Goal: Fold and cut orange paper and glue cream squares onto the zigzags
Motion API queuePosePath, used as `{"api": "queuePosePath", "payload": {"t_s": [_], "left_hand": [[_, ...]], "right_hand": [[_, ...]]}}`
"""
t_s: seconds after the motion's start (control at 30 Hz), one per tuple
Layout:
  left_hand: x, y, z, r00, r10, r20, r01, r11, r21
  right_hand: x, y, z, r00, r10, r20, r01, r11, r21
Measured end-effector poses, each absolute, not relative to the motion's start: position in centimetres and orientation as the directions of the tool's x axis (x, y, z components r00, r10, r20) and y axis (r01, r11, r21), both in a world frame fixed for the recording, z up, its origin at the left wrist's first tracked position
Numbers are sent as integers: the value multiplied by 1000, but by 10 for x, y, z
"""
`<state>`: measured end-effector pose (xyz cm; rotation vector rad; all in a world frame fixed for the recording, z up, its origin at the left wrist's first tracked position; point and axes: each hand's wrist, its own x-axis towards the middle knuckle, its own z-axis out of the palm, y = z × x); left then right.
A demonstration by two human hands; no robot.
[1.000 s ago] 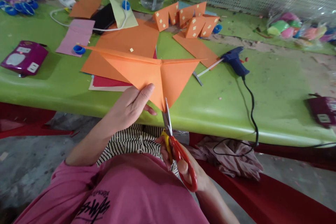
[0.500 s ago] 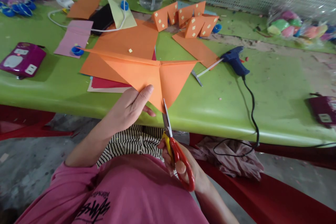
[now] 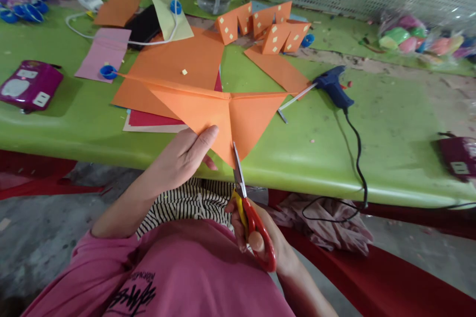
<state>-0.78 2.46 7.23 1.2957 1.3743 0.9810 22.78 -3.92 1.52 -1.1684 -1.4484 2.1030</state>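
Left hand (image 3: 182,158), partly hidden underneath, pinches folded orange paper (image 3: 204,108); right hand (image 3: 256,241), partly covered by red handle (image 3: 258,219), grips scissors (image 3: 240,189)

The glue gun (image 3: 332,86) lies right of the held paper (image 3: 215,111).

From the scissor tips (image 3: 236,156), open green tabletop (image 3: 316,158) at 3 o'clock until a black cord (image 3: 359,151); glue gun (image 3: 332,89) blocks 2, folded cards (image 3: 275,39) 12.

left fingers (image 3: 210,162) partly hidden beneath orange paper (image 3: 195,106)
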Motion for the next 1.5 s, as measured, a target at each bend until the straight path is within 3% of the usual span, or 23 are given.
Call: {"api": "queuePosePath", "payload": {"t_s": [0.2, 0.43, 0.9, 1.17, 1.5], "left_hand": [[-8, 19, 83, 87, 989, -119, 315, 86, 945], [-9, 18, 82, 79, 991, -107, 276, 81, 958], [-8, 21, 88, 112, 980, -167, 331, 122, 936], [-8, 15, 85, 137, 960, -245, 416, 169, 894], [-7, 15, 85, 152, 957, -245, 394, 169, 903]], "right_hand": [[229, -38, 14, -607, 684, -406, 230, -338, -913], [225, -40, 18, -603, 701, -380, 211, -319, -924], [224, -44, 25, -594, 691, -411, 137, -417, -899], [225, -43, 19, -577, 726, -374, 189, -327, -926], [226, -44, 18, -587, 696, -414, 131, -423, -897]]}}
